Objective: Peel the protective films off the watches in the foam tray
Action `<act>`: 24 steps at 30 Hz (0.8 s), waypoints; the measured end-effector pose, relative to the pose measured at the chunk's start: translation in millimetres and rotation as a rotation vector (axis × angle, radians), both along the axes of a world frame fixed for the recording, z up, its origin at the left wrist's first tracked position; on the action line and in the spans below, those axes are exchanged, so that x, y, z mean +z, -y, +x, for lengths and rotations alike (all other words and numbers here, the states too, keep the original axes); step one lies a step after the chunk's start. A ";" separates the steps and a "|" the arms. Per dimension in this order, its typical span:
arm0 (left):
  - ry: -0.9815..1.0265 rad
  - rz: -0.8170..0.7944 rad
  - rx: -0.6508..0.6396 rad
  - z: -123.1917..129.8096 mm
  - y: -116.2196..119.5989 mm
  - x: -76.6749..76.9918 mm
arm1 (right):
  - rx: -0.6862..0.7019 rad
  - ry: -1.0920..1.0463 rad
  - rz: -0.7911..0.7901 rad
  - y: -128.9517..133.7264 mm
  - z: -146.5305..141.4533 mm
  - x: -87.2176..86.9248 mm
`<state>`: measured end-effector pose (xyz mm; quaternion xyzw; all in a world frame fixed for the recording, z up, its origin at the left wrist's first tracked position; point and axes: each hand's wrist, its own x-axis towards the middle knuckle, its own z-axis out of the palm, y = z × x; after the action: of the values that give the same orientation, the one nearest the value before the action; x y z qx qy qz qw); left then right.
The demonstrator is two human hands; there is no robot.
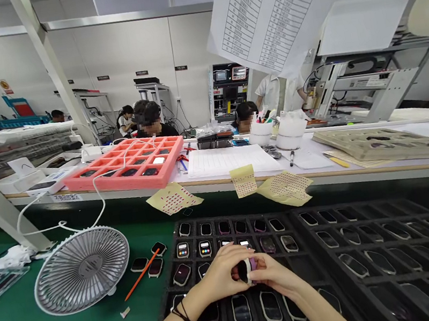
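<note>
Between both hands, a smartwatch case (243, 271) with a dark face is tilted up on its side, above a black foam tray (292, 265). My left hand (224, 270), with dark bands at its wrist, is closed round the far and left sides of the watch. From the right, my right hand (271, 273) pinches its edge with thumb and fingers. A light strip and something purple show at the watch's edge; the fingers hide the rest. Several watch cases lie in the tray's compartments around my hands, such as a lit one (204, 248) and a dark one (241, 311).
A second black tray (355, 225) of watch cases lies to the right. On the green mat at left are a white fan (83, 271), an orange stick (141, 275) and loose watch cases (156, 267). A shelf ahead carries a pink foam tray (167, 173); people sit beyond.
</note>
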<state>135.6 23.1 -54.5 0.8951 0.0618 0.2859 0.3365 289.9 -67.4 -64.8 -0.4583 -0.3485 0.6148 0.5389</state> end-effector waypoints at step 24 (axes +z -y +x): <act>-0.075 -0.029 0.080 2.7 -3.9 -14.6 | -0.162 -0.038 0.003 -7.0 7.2 -4.2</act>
<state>138.3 27.0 -69.2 0.8970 0.1140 0.2644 0.3354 297.1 -60.4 -69.0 -0.4727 -0.3010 0.5772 0.5940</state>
